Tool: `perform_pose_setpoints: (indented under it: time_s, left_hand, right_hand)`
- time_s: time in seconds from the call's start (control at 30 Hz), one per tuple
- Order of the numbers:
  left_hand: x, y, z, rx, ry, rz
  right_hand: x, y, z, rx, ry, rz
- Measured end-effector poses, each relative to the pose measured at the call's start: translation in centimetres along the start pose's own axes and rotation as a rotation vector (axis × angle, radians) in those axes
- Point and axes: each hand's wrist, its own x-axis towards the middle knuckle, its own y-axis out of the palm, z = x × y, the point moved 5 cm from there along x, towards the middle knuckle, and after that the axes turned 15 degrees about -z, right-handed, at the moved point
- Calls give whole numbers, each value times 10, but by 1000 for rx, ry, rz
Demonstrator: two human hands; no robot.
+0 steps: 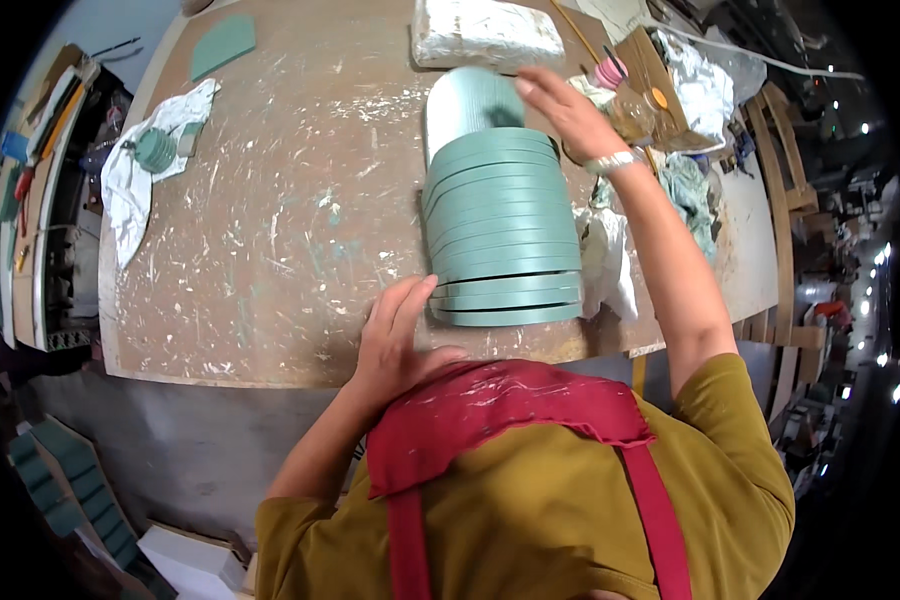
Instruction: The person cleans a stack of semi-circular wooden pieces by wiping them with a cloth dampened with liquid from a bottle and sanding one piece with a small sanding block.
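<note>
The panels (502,215), roughly a dozen but too tightly packed for an exact count, stood in one row on the table (300,230). The nearest had gaps between them, so an uneven push risked toppling them. The left hand (390,335), fingers spread, touched their left edge; the right hand (570,112) was by the far panel (458,108), its grip unclear. One block (485,33) and one loose panel (224,46) lay nearby.

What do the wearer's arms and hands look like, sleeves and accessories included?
Left hand and right hand: no gloves. Short, mustard-olive sleeves leave both forearms bare. A pale, silvery band circles the right wrist; none shows on the left.
</note>
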Motion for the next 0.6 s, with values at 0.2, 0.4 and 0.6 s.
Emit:
perform_pose_setpoints:
  time_s: [0.2, 0.4, 0.6]
  left_hand:
    - [-24, -9, 28, 4, -172, -19]
    - [-4, -15, 71, -160, -399, -154]
    - [88, -16, 137, -246, -515, -329]
  right_hand:
    - [-5, 15, -25, 199, 222, -41]
    - [-25, -8, -57, 356, 346, -151]
    - [-31, 0, -121, 466, 502, -123]
